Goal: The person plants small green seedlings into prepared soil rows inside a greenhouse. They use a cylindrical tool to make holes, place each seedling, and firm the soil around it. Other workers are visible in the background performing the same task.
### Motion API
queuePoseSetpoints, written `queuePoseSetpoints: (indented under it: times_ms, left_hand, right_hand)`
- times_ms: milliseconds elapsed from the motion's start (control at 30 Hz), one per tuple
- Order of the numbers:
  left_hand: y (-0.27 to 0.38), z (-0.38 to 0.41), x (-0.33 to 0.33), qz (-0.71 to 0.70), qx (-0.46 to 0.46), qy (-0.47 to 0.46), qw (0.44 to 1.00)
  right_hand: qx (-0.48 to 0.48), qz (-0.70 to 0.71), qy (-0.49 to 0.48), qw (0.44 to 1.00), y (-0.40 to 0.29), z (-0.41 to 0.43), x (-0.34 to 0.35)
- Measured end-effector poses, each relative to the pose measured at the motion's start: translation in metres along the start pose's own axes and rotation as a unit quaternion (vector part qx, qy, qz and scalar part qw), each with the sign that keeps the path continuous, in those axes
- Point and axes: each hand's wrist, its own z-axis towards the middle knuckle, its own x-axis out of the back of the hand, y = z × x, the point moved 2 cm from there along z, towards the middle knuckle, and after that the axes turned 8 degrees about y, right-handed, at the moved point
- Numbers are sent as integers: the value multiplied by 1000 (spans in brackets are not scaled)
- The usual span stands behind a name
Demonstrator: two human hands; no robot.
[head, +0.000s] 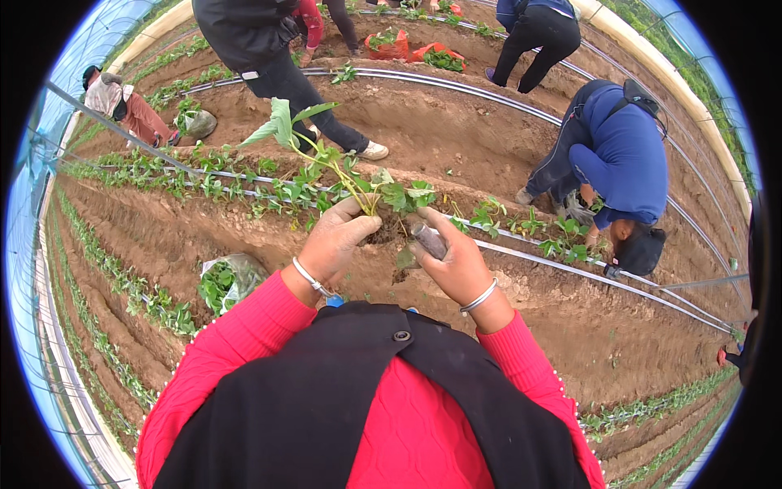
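Note:
My left hand (342, 241) pinches a leafy seedling (330, 164), probably strawberry, near the base of its stems. Its large leaves lean up and to the left, over the planted ridge. A short cylindrical tool handle (431, 241) is gripped in my right hand (455, 260), and the tool's working end cannot be made out. The thumb and forefinger of that hand are close to green leaves (408, 197) beside the seedling. Dark, loose soil (386, 232) shows between my two hands.
Paired drip lines (519, 238) run along the planted ridge. A plastic bag of seedlings (219, 284) stands in the furrow at left. A person in blue (626, 147) bends over the ridge at right; another in dark clothes (287, 79) stands across it. Red bags (391, 46) lie farther back.

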Motion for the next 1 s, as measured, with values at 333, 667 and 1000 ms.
queuePoseSetpoints:
  times_ms: [333, 667, 1000]
  left_hand:
    - [-4, -1, -23, -90, 42, -52, 994]
    - [-36, 6, -7, -39, 52, -19, 998]
    - [-61, 1, -20, 135, 6, -76, 988]
  right_hand:
    - [-31, 10, 0, 999, 47, -6, 6]
    - [-153, 31, -67, 985, 60, -18, 19]
    - [-150, 85, -137, 976, 32, 6, 37]
